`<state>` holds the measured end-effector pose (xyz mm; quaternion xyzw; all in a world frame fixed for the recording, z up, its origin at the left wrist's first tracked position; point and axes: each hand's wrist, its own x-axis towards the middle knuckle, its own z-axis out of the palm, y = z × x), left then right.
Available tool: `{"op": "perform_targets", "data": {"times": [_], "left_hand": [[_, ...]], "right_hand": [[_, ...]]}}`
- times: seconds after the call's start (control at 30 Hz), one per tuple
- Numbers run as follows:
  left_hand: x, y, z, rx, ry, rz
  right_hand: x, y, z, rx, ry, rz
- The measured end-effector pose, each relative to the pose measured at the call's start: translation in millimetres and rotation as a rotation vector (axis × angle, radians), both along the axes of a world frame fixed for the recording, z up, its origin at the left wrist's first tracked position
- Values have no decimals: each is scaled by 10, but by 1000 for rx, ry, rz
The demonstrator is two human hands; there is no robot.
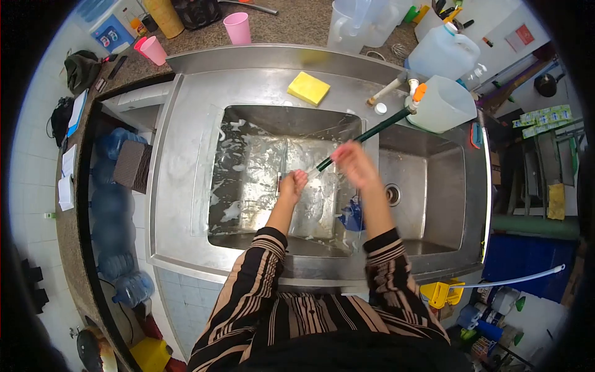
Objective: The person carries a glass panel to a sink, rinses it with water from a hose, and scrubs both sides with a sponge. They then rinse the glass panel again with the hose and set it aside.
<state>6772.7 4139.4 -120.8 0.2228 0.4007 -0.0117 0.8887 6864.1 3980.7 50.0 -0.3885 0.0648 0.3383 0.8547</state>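
Over the left basin of the steel sink, my left hand is closed around a small dark-edged object whose shape I cannot make out. Close by on the right, my right hand is blurred at the green hose, its fingers curled at it. The hose runs from the tap down toward my left hand, with its end over the basin. Foam and water lie on the basin floor. A blue cloth rests at the basin's right side, and a yellow sponge lies on the back ledge.
The right basin has a round drain. A translucent tub, a large jug and clear pitchers stand behind it. Pink cups are on the counter, and water bottles sit below at left.
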Motion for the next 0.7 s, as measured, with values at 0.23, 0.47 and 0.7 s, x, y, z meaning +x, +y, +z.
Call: {"op": "perform_targets", "data": {"times": [0.23,0.47,0.7], "left_hand": [[-69,-11,-89,84,178,-103],[-364,145,349,71,-22,-162],[-1167,554,11,112,234,-3]], "right_hand": [[1150,-770,1568,-965,-720,-221],[448,-201,994,-1259,-1482,505],[240,88,-755,-1585,-1935,873]]}}
